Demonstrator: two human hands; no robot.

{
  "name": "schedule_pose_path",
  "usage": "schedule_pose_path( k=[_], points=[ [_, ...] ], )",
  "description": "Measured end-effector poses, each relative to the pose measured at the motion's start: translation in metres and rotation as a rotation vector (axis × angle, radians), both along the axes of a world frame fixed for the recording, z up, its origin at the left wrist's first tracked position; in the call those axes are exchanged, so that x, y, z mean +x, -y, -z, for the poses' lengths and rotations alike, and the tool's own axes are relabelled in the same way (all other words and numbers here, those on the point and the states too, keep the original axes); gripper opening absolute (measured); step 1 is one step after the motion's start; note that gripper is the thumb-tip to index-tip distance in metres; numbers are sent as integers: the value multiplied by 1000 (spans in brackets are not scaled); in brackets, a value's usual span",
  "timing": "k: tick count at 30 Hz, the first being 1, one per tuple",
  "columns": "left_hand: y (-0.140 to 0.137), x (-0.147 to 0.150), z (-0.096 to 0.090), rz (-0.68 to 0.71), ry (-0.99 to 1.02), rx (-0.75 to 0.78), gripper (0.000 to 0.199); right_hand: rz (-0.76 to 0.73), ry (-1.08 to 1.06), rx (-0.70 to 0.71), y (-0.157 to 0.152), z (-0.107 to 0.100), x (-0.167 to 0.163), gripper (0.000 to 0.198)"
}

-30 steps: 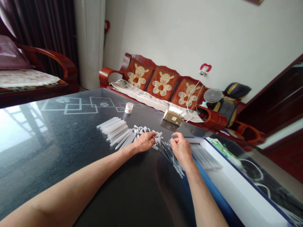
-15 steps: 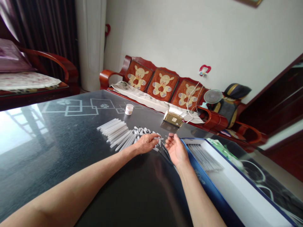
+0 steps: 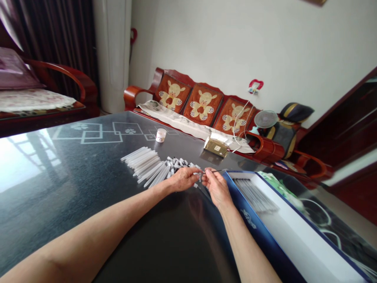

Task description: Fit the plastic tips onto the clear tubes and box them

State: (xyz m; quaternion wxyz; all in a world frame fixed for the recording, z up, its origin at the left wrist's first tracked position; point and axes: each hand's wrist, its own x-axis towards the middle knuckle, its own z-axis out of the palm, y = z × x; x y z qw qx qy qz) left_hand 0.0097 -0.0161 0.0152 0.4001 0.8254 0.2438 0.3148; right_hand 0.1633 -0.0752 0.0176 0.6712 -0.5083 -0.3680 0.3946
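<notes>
My left hand (image 3: 184,179) is closed in a pinch just right of a heap of small white and black pen caps (image 3: 177,162); what its fingertips hold is too small to make out. Close beside it, almost fingertip to fingertip, my right hand (image 3: 217,188) grips a thin dark pen refill (image 3: 218,171) that sticks out to the right. Left of the caps lie several translucent white pen barrels (image 3: 143,160) side by side. A long blue box (image 3: 250,220) with a white inside stands by my right forearm, with a row of slim pens (image 3: 255,195) at its far end.
On the glossy dark table (image 3: 88,173) stand a small white jar (image 3: 161,135) and, farther right, a gold carton (image 3: 216,147). Green-and-white plastic packaging (image 3: 279,188) and white cords lie beyond the box. A wooden sofa (image 3: 203,106) is behind the table.
My right hand has turned, palm now more downward, and its fingertips have come up to those of my left hand. My left hand has barely moved.
</notes>
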Motion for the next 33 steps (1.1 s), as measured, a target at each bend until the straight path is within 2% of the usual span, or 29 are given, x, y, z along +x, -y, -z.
schedule_pose_path(
  k=[4, 9, 12, 15, 17, 24, 29, 33],
  points=[
    [2, -2, -3, 18, -7, -51, 40, 31, 166, -5, 0, 5, 2, 29],
    [0, -5, -2, 163, 32, -228, 45, -39, 210, -47, 1, 4, 1, 34],
    [-3, -4, -1, 117, 20, -282, 44, -19, 86, -26, 1, -3, 2, 38],
    [-6, -4, -3, 26, -45, -282, 43, 78, -89, 74, 0, -12, 7, 40],
    [-7, -6, -6, 9, -71, -268, 43, 137, -121, 116, -1, -15, 12, 37],
    [-3, -19, -23, 148, -102, -391, 53, 217, -153, 81, -2, -3, 6, 41],
    [-6, -21, -21, 103, -82, -398, 51, 191, 57, 57, -3, 10, -10, 34],
    [-18, -18, -14, -37, 144, -433, 52, 168, 388, 28, -4, 16, -13, 39]
  ],
)
